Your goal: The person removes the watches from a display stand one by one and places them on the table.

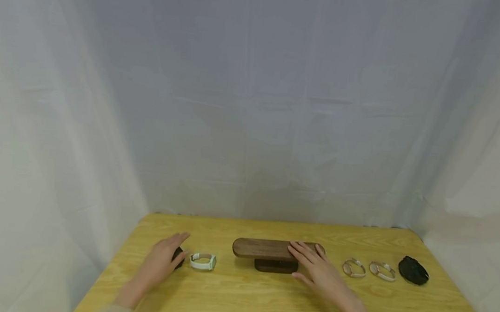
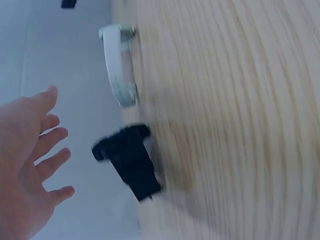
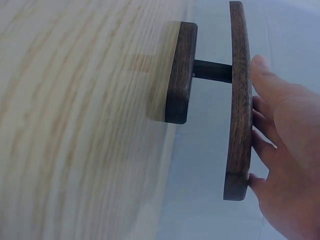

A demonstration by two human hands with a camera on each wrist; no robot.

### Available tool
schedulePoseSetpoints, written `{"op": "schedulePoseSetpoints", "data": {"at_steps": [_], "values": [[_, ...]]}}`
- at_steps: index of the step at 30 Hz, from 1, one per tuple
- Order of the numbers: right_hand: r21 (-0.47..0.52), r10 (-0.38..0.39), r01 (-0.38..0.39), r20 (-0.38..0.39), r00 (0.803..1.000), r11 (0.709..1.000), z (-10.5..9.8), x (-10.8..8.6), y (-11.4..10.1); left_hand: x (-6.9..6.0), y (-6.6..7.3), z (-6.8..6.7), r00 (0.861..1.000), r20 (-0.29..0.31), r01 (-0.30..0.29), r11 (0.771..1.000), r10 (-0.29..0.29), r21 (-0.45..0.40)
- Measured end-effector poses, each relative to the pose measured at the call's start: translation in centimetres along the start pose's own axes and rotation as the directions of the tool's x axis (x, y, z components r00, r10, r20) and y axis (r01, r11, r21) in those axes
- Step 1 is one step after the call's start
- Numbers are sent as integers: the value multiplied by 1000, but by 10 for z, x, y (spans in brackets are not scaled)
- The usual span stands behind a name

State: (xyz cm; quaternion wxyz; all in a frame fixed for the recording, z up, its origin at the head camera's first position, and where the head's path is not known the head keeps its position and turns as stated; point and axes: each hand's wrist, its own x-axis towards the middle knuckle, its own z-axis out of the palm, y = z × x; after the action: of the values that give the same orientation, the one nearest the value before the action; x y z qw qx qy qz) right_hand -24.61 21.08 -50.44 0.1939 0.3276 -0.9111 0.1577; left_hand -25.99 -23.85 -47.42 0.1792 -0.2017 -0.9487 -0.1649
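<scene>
A dark wooden T-shaped watch stand (image 1: pixel 259 247) stands on the table, with a horizontal bar on a short post and a block base (image 3: pixel 181 75). My right hand (image 1: pixel 321 276) rests its fingers on the bar's right part, fingers extended; in the right wrist view they lie along its upper face. My left hand (image 1: pixel 157 262) hovers at the left with fingers spread and relaxed, holding nothing. Beside it lies a black watch (image 2: pixel 132 162), partly hidden by that hand in the head view. A white-strapped watch (image 1: pixel 203 264) is just to the right of the black one.
Right of the stand lie two light-strapped watches, one nearer (image 1: pixel 355 268) and one farther right (image 1: pixel 382 271), then a black strapped item (image 1: pixel 413 270) near the table's right edge. The yellow wooden table (image 1: pixel 227 294) is enclosed by pale curtains (image 1: pixel 243 128) at the back and sides.
</scene>
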Motion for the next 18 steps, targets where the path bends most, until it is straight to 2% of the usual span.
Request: {"op": "schedulePoseSetpoints", "data": {"at_steps": [2,5,14,18], "values": [[-2,10,-10,9,1000,1000,-1,1,0,5,10,5,999,-44,-29,1000,30,11],[-18,23,-23,28,999,1000,-1,2,-1,14,26,11,996,-70,-61,998,61,9],[-26,57,-56,70,996,998,0,5,-7,35,75,19,998,-36,-51,999,51,-3],[6,111,-111,78,991,994,-2,5,-10,39,91,26,999,7,-43,999,43,7]]}}
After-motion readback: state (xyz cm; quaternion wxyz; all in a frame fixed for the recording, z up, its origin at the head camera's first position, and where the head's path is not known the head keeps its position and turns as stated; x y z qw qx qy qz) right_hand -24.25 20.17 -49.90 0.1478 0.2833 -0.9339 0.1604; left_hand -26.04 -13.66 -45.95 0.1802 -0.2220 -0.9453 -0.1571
